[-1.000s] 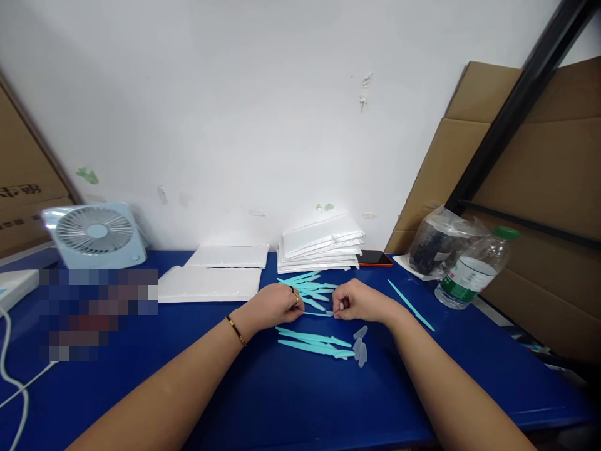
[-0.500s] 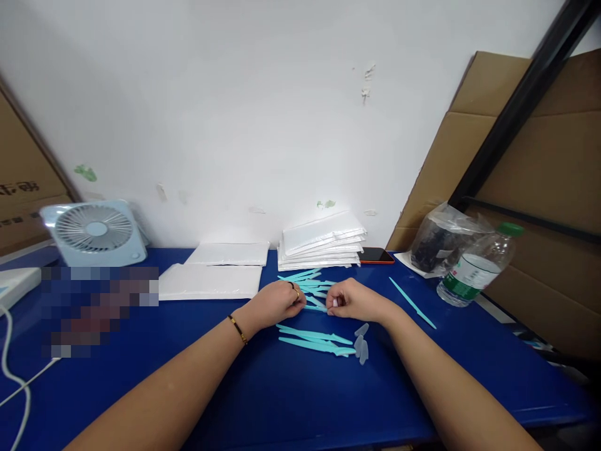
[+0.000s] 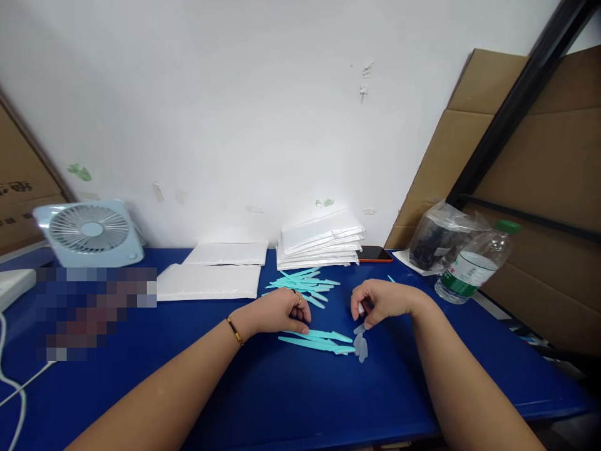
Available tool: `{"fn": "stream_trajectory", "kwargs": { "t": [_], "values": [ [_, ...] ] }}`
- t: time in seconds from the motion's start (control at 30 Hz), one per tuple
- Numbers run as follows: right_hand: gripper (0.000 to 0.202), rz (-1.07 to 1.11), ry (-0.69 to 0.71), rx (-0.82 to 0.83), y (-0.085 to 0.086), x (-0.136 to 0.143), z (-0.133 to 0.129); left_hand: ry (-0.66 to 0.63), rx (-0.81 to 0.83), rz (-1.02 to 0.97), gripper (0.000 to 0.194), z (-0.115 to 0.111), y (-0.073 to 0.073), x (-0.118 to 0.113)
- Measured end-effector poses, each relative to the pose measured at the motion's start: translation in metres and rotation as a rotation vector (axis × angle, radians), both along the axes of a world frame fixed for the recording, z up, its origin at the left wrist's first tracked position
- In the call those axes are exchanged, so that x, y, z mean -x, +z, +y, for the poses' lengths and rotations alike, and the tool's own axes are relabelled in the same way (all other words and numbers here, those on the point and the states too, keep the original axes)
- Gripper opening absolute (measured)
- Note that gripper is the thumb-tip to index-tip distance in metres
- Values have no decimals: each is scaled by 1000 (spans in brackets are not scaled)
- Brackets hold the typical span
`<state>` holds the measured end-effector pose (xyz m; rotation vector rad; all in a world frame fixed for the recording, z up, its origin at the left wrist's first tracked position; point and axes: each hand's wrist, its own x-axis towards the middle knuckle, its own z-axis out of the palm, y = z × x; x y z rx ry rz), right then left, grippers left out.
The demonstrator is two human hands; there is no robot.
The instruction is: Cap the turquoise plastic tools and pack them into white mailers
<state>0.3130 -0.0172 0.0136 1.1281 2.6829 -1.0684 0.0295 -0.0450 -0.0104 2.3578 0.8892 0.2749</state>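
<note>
My left hand (image 3: 293, 313) rests over the left ends of a front group of turquoise eyebrow razors (image 3: 319, 344), fingers loosely bent and thumb apart from them. Its thumb hangs over the handles; whether it touches them cannot be told. My right hand (image 3: 370, 304) is lowered at the small clear blade caps (image 3: 360, 347), thumb and forefinger apart, with the thumb tip at the topmost cap. Several caps lie beside the razors' right ends. Farther back, a loose pile of turquoise razors (image 3: 307, 283) lies crisscrossed, partly behind my left hand.
White packets are stacked (image 3: 323, 241) by the wall, with more flat white packets (image 3: 211, 280) to their left. A phone (image 3: 374, 254), a bagged dark item (image 3: 429, 241) and a water bottle (image 3: 474, 266) stand right. Left is a small fan (image 3: 91, 232). Cardboard (image 3: 530, 188) borders the table.
My left hand has come nearer and opened over the front razors. My right hand has moved right, away from the far pile to the caps. A razor between the hands now lies in the pile.
</note>
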Motion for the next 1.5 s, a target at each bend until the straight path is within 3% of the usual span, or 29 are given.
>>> {"fn": "stream_trajectory", "kwargs": {
  "t": [0.27, 0.57, 0.73, 0.87, 0.93, 1.0, 1.13, 1.23, 1.4, 1.5],
  "values": [
    [24, -20, -158, -59, -14, 14, 6, 220, -195, 36, 13, 8, -8, 0],
    [25, 21, -192, 80, -15, 25, -2, 247, -107, 9, 17, 9, -12, 2],
    [17, 63, -183, -116, -24, 38, -1, 291, -141, 13, 15, 16, -19, 1],
    [11, 89, -302, -389, -25, 42, 4, 378, -355, 13, 11, 21, -18, -3],
    [12, 110, -338, -435, -20, 37, 5, 420, -447, -18, 12, 18, -14, -5],
    [16, 126, -271, -329, -11, 27, 3, 377, -411, -52, 15, 12, -8, -6],
    [29, 71, 23, 31, 2, 12, -5, 127, -115, -40, 23, -1, -1, -4],
    [31, 19, 134, 88, 0, 15, -8, 46, 44, -11, 26, -1, -5, -1],
    [29, 21, 8, 1, -13, 17, 2, 204, -41, -12, 18, 8, -12, -1],
    [29, 30, -102, -46, -15, 12, 7, 224, -66, -8, 17, 10, -13, -1]
  ]
}}
